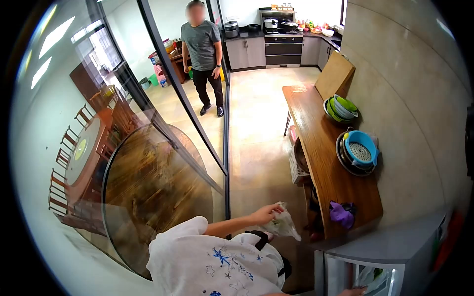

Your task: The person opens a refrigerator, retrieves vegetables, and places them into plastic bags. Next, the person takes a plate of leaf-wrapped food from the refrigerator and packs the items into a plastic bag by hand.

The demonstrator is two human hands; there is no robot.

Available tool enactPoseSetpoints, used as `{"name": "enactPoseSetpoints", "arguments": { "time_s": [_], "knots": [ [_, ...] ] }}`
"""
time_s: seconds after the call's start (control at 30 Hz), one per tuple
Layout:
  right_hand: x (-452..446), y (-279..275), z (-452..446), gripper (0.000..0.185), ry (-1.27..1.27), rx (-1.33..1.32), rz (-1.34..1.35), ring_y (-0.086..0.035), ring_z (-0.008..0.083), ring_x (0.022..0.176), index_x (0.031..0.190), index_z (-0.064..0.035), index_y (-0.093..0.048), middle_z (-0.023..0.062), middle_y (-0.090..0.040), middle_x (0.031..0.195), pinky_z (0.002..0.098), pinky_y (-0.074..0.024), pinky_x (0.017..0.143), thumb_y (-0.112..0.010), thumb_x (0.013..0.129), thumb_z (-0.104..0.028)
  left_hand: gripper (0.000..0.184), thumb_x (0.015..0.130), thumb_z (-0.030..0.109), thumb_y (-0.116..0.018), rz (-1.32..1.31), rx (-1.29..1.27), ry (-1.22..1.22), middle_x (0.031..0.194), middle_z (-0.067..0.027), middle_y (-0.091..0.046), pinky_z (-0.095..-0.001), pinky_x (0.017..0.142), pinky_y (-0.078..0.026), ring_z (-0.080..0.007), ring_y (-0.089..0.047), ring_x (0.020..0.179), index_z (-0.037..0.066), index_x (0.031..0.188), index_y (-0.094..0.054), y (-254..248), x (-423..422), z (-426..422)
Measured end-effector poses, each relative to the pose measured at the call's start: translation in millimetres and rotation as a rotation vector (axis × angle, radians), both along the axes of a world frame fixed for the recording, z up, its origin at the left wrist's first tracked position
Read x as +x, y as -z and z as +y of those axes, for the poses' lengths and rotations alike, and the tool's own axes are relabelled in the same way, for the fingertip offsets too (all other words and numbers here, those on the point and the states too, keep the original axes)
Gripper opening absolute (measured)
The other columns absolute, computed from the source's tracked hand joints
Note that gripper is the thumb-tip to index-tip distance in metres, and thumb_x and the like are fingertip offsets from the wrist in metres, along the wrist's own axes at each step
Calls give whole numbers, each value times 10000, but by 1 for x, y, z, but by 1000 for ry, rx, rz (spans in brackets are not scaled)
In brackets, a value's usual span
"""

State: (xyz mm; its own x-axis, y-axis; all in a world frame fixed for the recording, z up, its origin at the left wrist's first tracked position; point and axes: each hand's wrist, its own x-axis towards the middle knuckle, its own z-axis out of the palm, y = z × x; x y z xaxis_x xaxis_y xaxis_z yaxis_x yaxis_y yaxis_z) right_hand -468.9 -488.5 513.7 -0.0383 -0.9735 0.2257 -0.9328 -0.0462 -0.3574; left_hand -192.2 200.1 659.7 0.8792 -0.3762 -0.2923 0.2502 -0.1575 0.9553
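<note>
My left hand (266, 214) is closed on the top of a clear plastic bag (285, 226), which hangs over the floor beside the wooden table and has something pale green inside. At the bottom right, my right hand (353, 292) is partly cut off by the frame's edge. It is at the opening of a grey fridge (390, 241), touching a second clear bag (371, 278) with green contents. Whether its fingers grip that bag is not clear.
The wooden table (321, 148) bears a purple cloth (342, 215), a blue strainer (360, 147), green bowls (340, 108) and a board (335, 75). A person (201, 44) stands behind the glass partition. A round table (153, 187) is at left, a stove (283, 49) far back.
</note>
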Motion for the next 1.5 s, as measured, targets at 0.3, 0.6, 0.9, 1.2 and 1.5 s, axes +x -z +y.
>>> {"name": "enactPoseSetpoints", "arguments": {
  "time_s": [0.3, 0.6, 0.9, 1.2, 1.5],
  "knots": [
    [4, 17, -2, 368, 82, -186, 59, -620, 451, 1044, 1276, -174, -612, 264, -623, 1177, 549, -524, 818, -453, 1050, -416, 379, 919, 62, -517, -310, 54, 30, 1029, -112, -673, -367, 853, -518, -220, -640, 954, 42, 1296, -545, -95, 18, -2],
    [-16, 2, 12, 428, -113, -344, 422, -612, 451, 1132, 1333, -131, -591, 262, -605, 1287, 555, -530, 861, -485, 1023, -407, 822, 815, 93, -550, -680, -340, 313, 641, -5, -490, -234, 562, -330, -88, -429, 545, 18, 1561, -213, -360, 48, -22],
    [-24, -50, 22, 400, -118, -96, -129, -642, 367, 1015, 1167, 14, -655, 227, -653, 1147, 466, -537, 840, -586, 989, -337, 744, 705, 167, -588, -845, -782, 477, 568, -11, -561, -221, 455, -307, -50, -472, 431, -187, 1346, -456, -392, 56, -25],
    [-25, -94, 62, 334, 196, 127, -1023, -628, 304, 870, 992, 40, -658, 177, -654, 990, 419, -507, 762, -638, 954, -292, 538, 761, 55, -578, -880, -704, 699, 576, -76, -582, -305, 471, -406, -168, -532, 426, -131, 1266, -584, -381, 47, -23],
    [-40, -81, 66, 264, 179, 160, -1153, -575, 248, 709, 832, -30, -617, 111, -612, 848, 385, -459, 616, -658, 905, -280, 575, 915, 136, -694, -557, 51, 980, 505, -7, -469, -295, 415, -357, -135, -475, 405, 6, 1441, -501, -348, 64, 76]
  ]
}}
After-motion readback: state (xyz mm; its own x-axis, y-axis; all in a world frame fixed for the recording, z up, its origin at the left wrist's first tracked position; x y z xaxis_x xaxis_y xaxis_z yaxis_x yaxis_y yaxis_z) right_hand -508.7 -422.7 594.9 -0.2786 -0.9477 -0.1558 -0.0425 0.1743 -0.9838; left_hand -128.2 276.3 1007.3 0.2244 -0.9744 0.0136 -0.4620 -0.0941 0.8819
